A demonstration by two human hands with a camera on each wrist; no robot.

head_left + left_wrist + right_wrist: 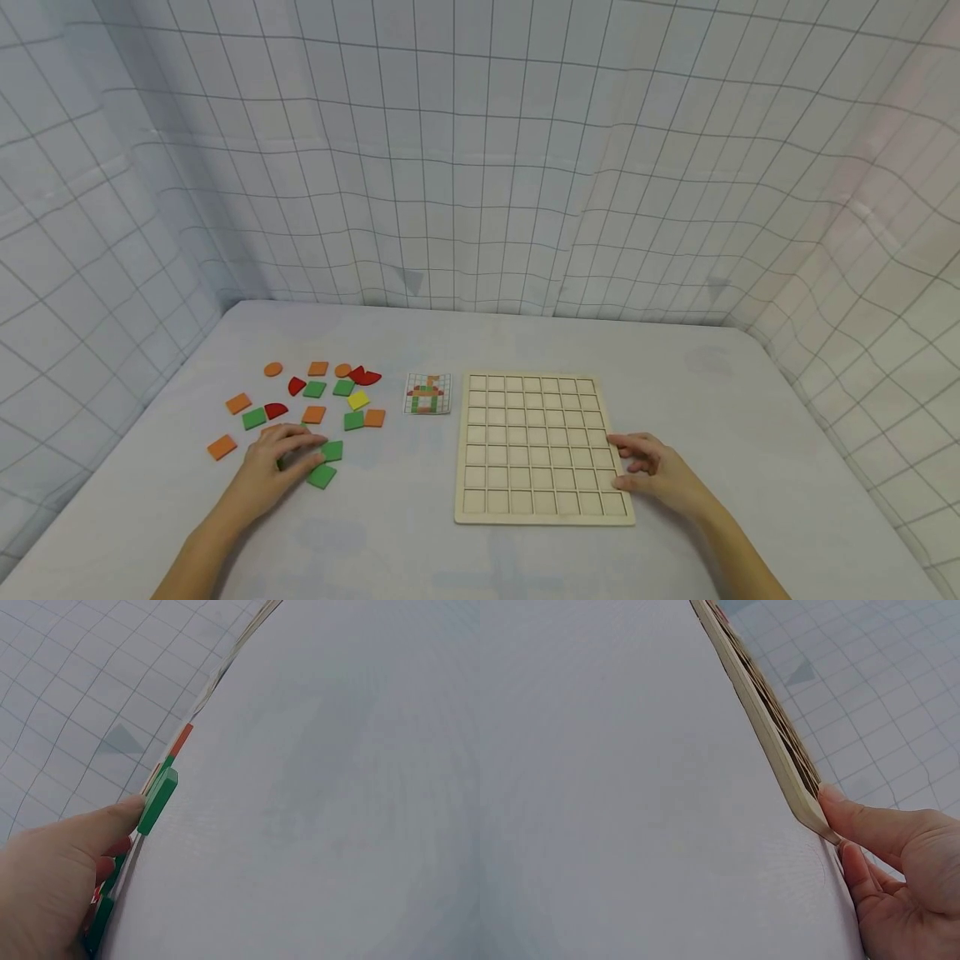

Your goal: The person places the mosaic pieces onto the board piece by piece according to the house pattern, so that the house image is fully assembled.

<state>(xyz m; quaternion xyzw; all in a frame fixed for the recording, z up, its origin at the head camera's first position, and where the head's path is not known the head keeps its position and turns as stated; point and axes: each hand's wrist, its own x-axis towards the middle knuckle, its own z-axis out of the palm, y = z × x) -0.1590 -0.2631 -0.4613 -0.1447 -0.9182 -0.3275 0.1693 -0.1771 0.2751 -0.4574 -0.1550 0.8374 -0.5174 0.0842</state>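
Observation:
On the left of the head view, my left hand (273,467) hovers low among scattered flat pieces, fingers spread and loosely bent. Its thumb tip is right at a green square tile (332,451), with another green tile (322,477) just below. The left wrist view has the thumb overlapping the edge of a green tile (159,801). Part of a green piece shows under the palm. My right hand (663,475) rests against the right edge of a pale wooden grid board (546,521), thumb and index fingertips apart along that edge, other fingers bent.
A small pattern card (427,393) lies left of the board. Orange squares (318,368), an orange disc (273,369), red quarter-round pieces (276,410) and a yellow square (358,400) lie at the left. Grid-patterned white curtains (495,167) stand behind and beside the table.

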